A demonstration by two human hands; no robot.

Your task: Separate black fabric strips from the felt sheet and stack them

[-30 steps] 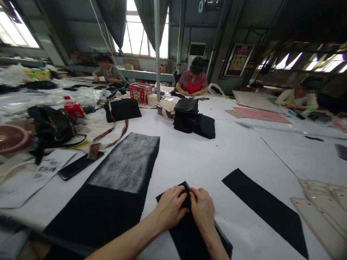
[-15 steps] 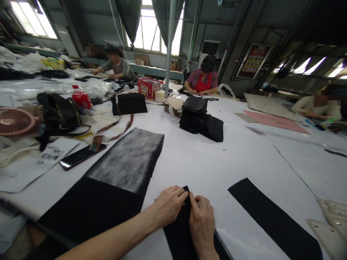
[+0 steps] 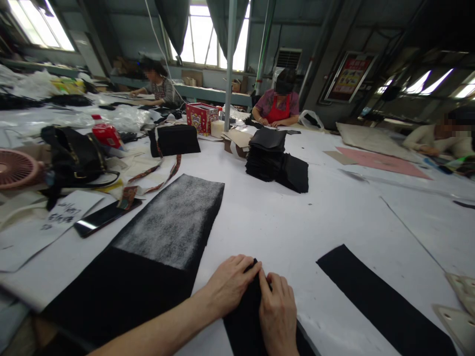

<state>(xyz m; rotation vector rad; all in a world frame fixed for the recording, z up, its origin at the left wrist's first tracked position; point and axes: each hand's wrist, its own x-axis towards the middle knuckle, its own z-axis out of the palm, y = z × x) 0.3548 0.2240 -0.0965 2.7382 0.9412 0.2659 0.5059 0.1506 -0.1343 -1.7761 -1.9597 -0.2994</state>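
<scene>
At the bottom centre lies a black fabric strip (image 3: 243,326), its narrow far end under my fingers. My left hand (image 3: 229,284) reaches in from the left, with bent fingers gripping the strip's tip. Close beside it, my right hand (image 3: 277,309) holds the strip's right edge, its index finger pointing up to the tip and the others curled. The two hands' fingertips nearly meet there. A large black panel (image 3: 122,287) with a whitish, speckled far part (image 3: 170,217) spreads to the left. Another black strip (image 3: 384,294) lies flat at right, apart from my hands.
Stacked black pieces (image 3: 265,155) stand farther back on the white table (image 3: 282,222). To the left are a phone (image 3: 106,217), marked paper (image 3: 55,222), a black bag (image 3: 74,153) and a pink fan (image 3: 18,168). Pale plates (image 3: 456,316) lie at lower right. Several people work beyond.
My hands stay at the strip's tip, the fingers shifting only slightly. The whole view has turned a little, so the surroundings sit slightly differently. A person at the back has moved their hands.
</scene>
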